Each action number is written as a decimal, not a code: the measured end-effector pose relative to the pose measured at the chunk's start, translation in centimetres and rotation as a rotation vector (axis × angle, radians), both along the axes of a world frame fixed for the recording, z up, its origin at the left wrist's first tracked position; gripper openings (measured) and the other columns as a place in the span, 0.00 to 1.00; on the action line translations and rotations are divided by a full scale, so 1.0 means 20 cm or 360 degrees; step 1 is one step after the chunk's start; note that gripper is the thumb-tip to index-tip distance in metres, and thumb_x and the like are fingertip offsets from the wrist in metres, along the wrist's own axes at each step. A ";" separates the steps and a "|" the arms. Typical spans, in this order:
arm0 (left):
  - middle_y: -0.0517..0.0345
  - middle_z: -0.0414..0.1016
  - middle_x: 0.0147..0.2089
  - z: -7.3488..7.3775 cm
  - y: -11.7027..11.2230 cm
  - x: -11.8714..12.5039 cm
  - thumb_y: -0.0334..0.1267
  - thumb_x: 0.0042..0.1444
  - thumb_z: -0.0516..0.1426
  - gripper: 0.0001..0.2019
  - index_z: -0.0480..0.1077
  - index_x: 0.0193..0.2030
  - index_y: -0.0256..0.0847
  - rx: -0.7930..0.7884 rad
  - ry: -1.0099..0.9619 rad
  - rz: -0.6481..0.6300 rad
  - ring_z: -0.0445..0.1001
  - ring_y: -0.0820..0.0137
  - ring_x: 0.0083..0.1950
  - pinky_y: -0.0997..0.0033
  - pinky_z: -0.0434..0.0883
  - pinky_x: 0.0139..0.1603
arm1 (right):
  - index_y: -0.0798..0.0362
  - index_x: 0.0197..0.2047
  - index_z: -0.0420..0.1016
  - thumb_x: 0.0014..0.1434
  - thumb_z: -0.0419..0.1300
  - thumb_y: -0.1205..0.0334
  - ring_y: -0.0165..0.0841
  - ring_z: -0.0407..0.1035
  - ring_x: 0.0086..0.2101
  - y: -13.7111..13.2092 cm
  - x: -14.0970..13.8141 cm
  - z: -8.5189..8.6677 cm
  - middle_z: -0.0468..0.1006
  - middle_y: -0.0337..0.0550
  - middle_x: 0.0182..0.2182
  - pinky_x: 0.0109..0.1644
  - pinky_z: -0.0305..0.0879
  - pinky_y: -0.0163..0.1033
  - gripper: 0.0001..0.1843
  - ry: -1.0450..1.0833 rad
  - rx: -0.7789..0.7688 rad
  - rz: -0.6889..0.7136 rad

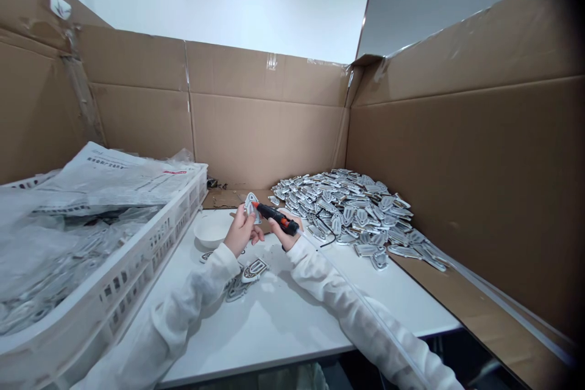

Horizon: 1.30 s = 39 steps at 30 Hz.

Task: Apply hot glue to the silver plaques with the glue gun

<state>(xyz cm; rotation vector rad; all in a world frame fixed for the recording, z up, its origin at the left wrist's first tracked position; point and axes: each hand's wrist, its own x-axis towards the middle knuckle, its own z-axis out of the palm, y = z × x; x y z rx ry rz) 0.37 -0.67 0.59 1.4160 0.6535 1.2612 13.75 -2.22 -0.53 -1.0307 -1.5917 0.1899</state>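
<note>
My left hand is closed on a small grey-and-white shield-shaped piece, held upright above the table. My right hand is wrapped round a black glue gun with an orange nozzle. The nozzle tip is at the face of the piece, touching it or very close. From the gun's back end a long pale stick or tube runs down along my right sleeve. Below my hands, a few similar pieces with a dark pattern lie in a small heap. A round white dish sits left of my left hand.
A large heap of shield-shaped pieces covers the table's back right. On the left stands a white plastic basket filled with plastic bags. Cardboard walls enclose the white table. A thin black cord lies beside the heap.
</note>
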 end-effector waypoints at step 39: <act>0.69 0.59 0.25 0.01 -0.01 0.00 0.49 0.47 0.53 0.20 0.49 0.40 0.43 0.0032 -0.0031 -0.0045 0.66 0.77 0.15 0.83 0.55 0.08 | 0.56 0.33 0.75 0.50 0.52 0.53 0.27 0.60 0.15 -0.02 0.00 0.01 0.66 0.37 0.13 0.21 0.60 0.33 0.17 0.0135 -0.0044 0.0114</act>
